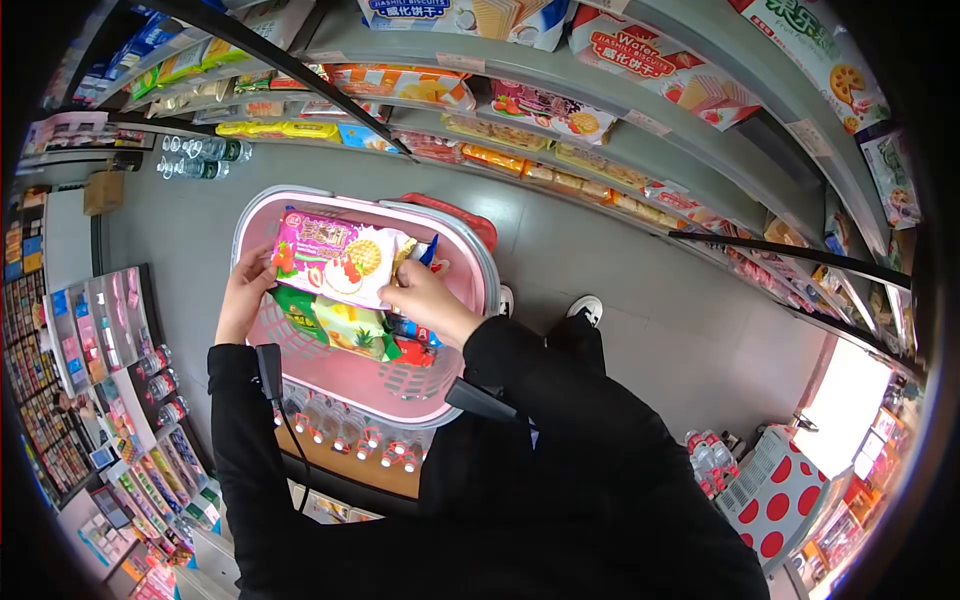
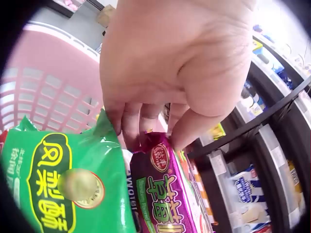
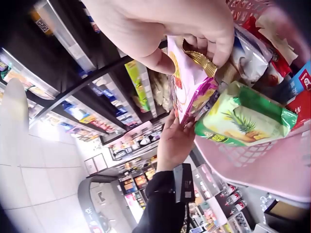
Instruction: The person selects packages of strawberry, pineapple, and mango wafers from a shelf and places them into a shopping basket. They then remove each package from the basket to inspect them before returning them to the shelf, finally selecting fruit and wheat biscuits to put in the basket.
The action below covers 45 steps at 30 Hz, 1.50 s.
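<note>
A purple and white pack of strawberry biscuits [image 1: 335, 258] is held level across a pink shopping basket [image 1: 262, 215]. My left hand [image 1: 245, 295] pinches its left end between thumb and fingers. At the other end, my right hand [image 1: 428, 300] grips the pack beside its crimped gold edge, thumb on the printed face, as the right wrist view shows. Just below the pack in the basket lies a green bag with a pineapple picture [image 3: 245, 116]. A blue and red packet [image 1: 415, 332] and a red packet [image 1: 413, 352] lie beside it, partly covered.
Shelves of wafer boxes [image 1: 660, 65] and biscuits run along the far side. Bottles with red caps [image 1: 345, 428] stand on a brown surface below the basket. Clear bottles [image 1: 205, 158] stand on the floor at left; a red-dotted container [image 1: 775, 505] is at lower right.
</note>
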Tool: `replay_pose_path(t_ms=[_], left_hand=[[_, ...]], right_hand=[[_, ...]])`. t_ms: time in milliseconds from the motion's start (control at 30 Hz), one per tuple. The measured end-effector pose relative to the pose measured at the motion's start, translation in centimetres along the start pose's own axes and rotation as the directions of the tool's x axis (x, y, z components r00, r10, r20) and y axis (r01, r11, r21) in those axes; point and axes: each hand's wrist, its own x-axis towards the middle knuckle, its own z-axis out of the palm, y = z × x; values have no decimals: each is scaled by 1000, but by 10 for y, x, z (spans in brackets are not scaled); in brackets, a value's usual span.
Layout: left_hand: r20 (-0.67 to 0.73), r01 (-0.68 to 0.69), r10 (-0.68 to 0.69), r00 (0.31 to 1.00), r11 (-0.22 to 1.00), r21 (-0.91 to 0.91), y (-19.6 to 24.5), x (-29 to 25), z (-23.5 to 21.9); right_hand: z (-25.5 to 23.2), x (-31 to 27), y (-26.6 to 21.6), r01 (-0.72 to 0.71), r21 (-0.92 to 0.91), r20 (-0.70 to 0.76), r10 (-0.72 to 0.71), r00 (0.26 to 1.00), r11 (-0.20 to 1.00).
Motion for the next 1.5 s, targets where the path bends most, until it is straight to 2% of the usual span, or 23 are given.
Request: replay_pose_path(t_ms=[33, 100, 133, 167, 233, 300, 367, 433, 500, 567, 633, 700, 733, 800, 833, 867, 900, 933, 1000, 1067, 1200, 1400, 1500], left_hand=[[8, -2, 2, 1000, 1000, 0, -4, 3, -3], [-2, 59, -60, 998, 977, 204, -11, 7, -2], [-31, 63, -57, 998, 970, 234, -13, 7, 1], [-18, 59, -56, 998, 971, 233, -15, 5, 5], [-87, -144, 276, 957, 716, 683, -15, 4, 12], [-98, -158, 345, 934, 642, 750, 35, -8, 53], [13, -307, 508, 861, 500, 810, 79, -13, 92], [171, -463, 522, 836, 502, 731, 120, -6, 131], [248, -512, 471, 847, 591, 623, 135, 18, 172], [372, -570, 432, 822, 611, 550, 143, 58, 215], [359, -524, 383, 851, 660, 538, 129, 106, 251], [193, -470, 444, 875, 684, 558, 103, 163, 277], [195, -470, 444, 875, 678, 566, 109, 174, 286], [49, -243, 270, 962, 756, 607, 114, 193, 302], [54, -241, 264, 963, 754, 611, 106, 208, 305], [79, -336, 342, 936, 808, 484, 95, 221, 308], [92, -424, 420, 903, 837, 344, 93, 225, 312], [89, -383, 374, 923, 911, 155, 91, 229, 315], [95, -289, 280, 955, 953, 91, 104, 220, 318], [84, -161, 165, 983, 985, -57, 118, 215, 320], [134, -110, 120, 984, 991, -79, 115, 224, 313], [291, -137, 183, 939, 976, -171, 104, 227, 303], [312, -217, 241, 919, 970, -111, 109, 211, 304]], right_hand=[[-1, 4, 3, -21, -56, -26, 20, 999, 998], [-4, -6, 0, 93, -109, -27, -96, 995, 990], [-7, -14, -6, 132, -230, -25, -141, 990, 964], [-9, -2, 26, 215, -348, 9, -226, 974, 913], [-20, -39, 1, 418, -516, 49, -462, 885, 747], [-41, -79, -26, 416, -284, 59, -418, 907, 864], [-73, -109, -59, 248, -264, -14, -261, 965, 932], [-112, -111, -65, 212, -107, -189, -229, 955, 971], [-162, -86, -45, 315, -378, -384, -457, 803, 871], [-220, -55, -33, 255, -566, -447, -552, 704, 784], [-258, -27, -33, 186, -574, -532, -536, 655, 797], [-275, -10, -43, 169, -585, -539, -536, 650, 793], [-281, -3, -49, 149, -596, -544, -534, 647, 789], [-291, 9, -61, 147, -598, -539, -531, 654, 788], [-294, 13, -66, 135, -609, -531, -528, 663, 782], [-293, 17, -68, 207, -472, -565, -474, 675, 857], [-297, 25, -64, 202, -466, -571, -467, 676, 862], [-302, 32, -60, 215, -506, -546, -503, 671, 835], [-308, 42, -56, 235, -552, -529, -553, 643, 800], [-308, 41, -64, 249, -477, -539, -504, 675, 843], [-309, 42, -65, 298, -341, -517, -442, 733, 892], [-311, 6, -84, 242, -376, -526, -421, 739, 894], [-318, -11, -75, 403, -321, -510, -515, 689, 857]])
